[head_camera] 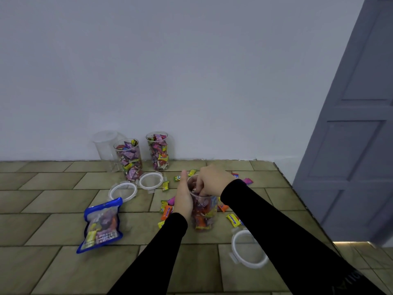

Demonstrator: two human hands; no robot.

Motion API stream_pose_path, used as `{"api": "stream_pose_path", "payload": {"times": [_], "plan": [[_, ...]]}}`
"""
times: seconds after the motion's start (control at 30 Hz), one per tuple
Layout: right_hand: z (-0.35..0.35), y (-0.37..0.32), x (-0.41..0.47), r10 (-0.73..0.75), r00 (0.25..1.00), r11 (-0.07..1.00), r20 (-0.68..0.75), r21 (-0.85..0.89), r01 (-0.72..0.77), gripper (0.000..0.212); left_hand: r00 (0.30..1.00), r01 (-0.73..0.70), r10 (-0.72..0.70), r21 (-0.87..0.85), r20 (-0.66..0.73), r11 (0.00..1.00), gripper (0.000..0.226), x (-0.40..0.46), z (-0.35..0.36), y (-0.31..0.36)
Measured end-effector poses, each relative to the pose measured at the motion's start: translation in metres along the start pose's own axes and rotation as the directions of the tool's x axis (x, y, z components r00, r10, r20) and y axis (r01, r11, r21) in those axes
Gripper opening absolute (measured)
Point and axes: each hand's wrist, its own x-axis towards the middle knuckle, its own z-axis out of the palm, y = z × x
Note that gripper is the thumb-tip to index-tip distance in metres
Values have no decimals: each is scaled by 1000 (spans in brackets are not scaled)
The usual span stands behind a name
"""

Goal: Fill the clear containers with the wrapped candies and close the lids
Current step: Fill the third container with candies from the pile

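Candies (193, 190) pinched in your right hand (212, 179): release them deep while your left hand (184, 199), fingers straight, steadies the container (204, 211).

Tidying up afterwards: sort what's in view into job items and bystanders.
Job:
- container being filled, left hand against its side, right hand reaching in
- two filled containers
- empty container
- three lids
- loose candies
- candy bag

Bystanders:
- door
- wall
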Motion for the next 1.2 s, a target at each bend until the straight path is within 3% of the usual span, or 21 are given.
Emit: {"api": "stream_pose_path", "payload": {"times": [0.1,0.17,0.33,0.4,0.53,0.6,0.63,0.73,0.77,0.9,1.0,1.1,1.2], "plan": [[-2,6,-5,-15,999,997,-34,71,18,24,999,4,-7,51,49,999,63,0,-2,-1],[-6,12,-11,20,990,972,-141,233,14,21,997,15,-21,83,76,996,68,-1,-4,-1],[-3,35,-16,247,872,842,-422,540,23,10,999,-20,10,203,52,979,82,2,-17,6],[11,48,-12,310,842,826,-442,564,-8,10,998,-69,67,321,17,945,66,5,-22,9],[46,74,-3,388,866,818,-316,550,-166,17,992,-99,126,561,-9,822,17,21,-34,5],[60,83,3,398,876,827,-271,520,-215,18,995,-92,98,639,26,764,10,30,-40,1],[64,85,5,393,884,838,-254,494,-230,19,992,-122,111,720,63,683,17,36,-44,-2],[76,94,18,368,911,883,-185,376,-280,28,980,-190,108,956,169,224,39,54,-52,-9],[78,94,20,366,919,893,-148,332,-303,33,974,-214,99,969,203,122,44,53,-52,-8],[92,100,35,334,942,924,-28,205,-322,50,981,-188,35,981,190,-52,51,58,-52,-5],[100,106,44,325,943,934,-71,180,-308,47,986,-166,-31,951,164,-263,58,71,-56,-7],[104,113,60,314,937,947,-153,123,-298,47,990,-126,-92,950,103,-286,64,82,-52,-7],[98,120,80,344,934,935,-100,127,-331,69,988,-133,-109,961,109,-242,75,106,-45,-10]]}}
